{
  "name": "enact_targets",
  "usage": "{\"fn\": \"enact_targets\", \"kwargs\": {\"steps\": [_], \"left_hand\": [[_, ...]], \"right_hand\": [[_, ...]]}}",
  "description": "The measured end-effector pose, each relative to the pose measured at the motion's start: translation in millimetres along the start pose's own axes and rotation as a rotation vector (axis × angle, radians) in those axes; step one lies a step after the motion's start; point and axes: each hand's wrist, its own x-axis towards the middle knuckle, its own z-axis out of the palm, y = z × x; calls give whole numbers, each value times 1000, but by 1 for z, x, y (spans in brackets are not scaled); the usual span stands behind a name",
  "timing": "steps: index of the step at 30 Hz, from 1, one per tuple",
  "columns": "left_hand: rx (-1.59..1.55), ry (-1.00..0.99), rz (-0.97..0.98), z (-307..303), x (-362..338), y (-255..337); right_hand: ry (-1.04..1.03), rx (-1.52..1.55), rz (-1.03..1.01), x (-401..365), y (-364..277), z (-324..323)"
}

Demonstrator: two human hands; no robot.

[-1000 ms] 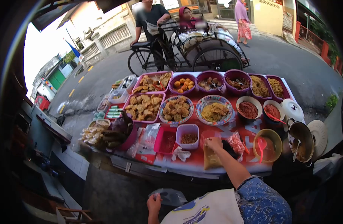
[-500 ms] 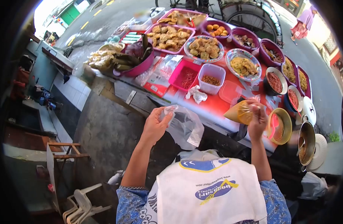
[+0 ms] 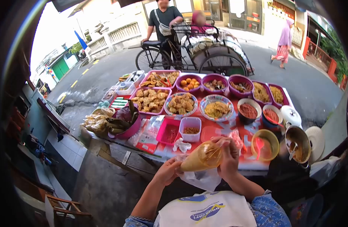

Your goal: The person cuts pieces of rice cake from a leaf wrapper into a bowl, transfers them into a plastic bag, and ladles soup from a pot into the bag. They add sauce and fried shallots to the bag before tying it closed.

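Observation:
My right hand (image 3: 227,157) is closed on the gathered top of a clear plastic bag, wrapped with what looks like a band, over a tan paper cone (image 3: 193,160). Beside the cone's narrow end, my left hand (image 3: 168,171) pinches a thin clear plastic bag (image 3: 202,181), which hangs below the cone. Just beyond my hands are a crumpled white tissue (image 3: 181,145), a lilac tub (image 3: 190,125) of brown bits and a pink container (image 3: 167,132).
Bowls and trays of food cover the table (image 3: 159,154). A yellow bowl (image 3: 273,140) with a pink ladle and a metal pot (image 3: 303,153) stand right. A person (image 3: 164,22) stands by a cycle rickshaw (image 3: 219,56) with someone seated. Another person (image 3: 284,41) walks right.
My right hand has brought the cone left, beside my left hand and the clear bag. The view has tilted up, showing the rickshaw and the people there.

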Motion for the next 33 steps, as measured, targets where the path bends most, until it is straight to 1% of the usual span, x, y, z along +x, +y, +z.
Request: {"fn": "enact_targets", "kwargs": {"steps": [1,3,4,5,6,7,8,10,12,13,15,17,18,19,20,21,22,23,24,25,26,27,28,29,30,31,33], "left_hand": [[-5,-15,-7,-5,-3,-4],[27,8,-39,-11,-5,-18],[94,58,-65,-3,-9,-18],[169,103,-74,3,-8,-16],[189,75,-33,4,-6,-21],[187,51,-51,5,1,-24],[176,45,-51,10,5,-24],[166,44,-61,23,5,-18],[194,-65,-7,32,7,-7],[190,-48,-14,36,10,-5],[306,-46,49,46,18,-3],[281,-40,32,48,28,-3],[214,-32,76,48,32,-3],[147,-28,117,49,36,-4],[114,-31,177,48,43,-7],[117,-28,169,50,49,-5],[-22,-13,163,53,55,-3],[-167,9,145,56,61,-5],[-199,5,138,55,73,-11],[-237,9,118,53,86,-21],[-225,-72,154,54,98,-30],[-214,-164,204,57,111,-38],[-166,-167,204,56,117,-48],[-115,-183,219,54,123,-53],[-54,-121,275,52,131,-60],[-64,-120,256,48,137,-65],[175,-41,281,43,145,-66]], "right_hand": [[23,-1,14,-10,6,-8],[-89,-191,75,-24,17,-22],[-127,-272,45,-29,23,-28],[-132,-269,25,-34,30,-32],[-124,-269,79,-40,38,-35],[-117,-268,131,-42,44,-37],[-123,-264,108,-41,50,-40],[-296,-575,-51,-43,57,-44],[-289,-586,-5,-48,63,-45],[-293,-607,29,-47,65,-46],[-310,-649,90,-48,66,-49],[-208,-771,163,-40,62,-49],[-222,-816,-4,-33,61,-52],[-225,-815,-17,-23,55,-56],[-209,-856,-74,-16,49,-60],[-188,-896,-118,-11,45,-65],[-96,-666,22,-6,51,-71],[-85,-684,-30,1,50,-76],[-72,-708,-68,13,44,-79],[-10,-694,19,21,39,-78],[-28,-827,-20,29,32,-77],[-31,-849,-125,37,39,-82],[-87,-969,-161,44,45,-92],[-73,-988,-130,48,51,-99],[-92,-1002,-139,51,58,-102],[-115,-1012,-151,53,65,-106],[-140,-998,-115,53,86,-118]]}}
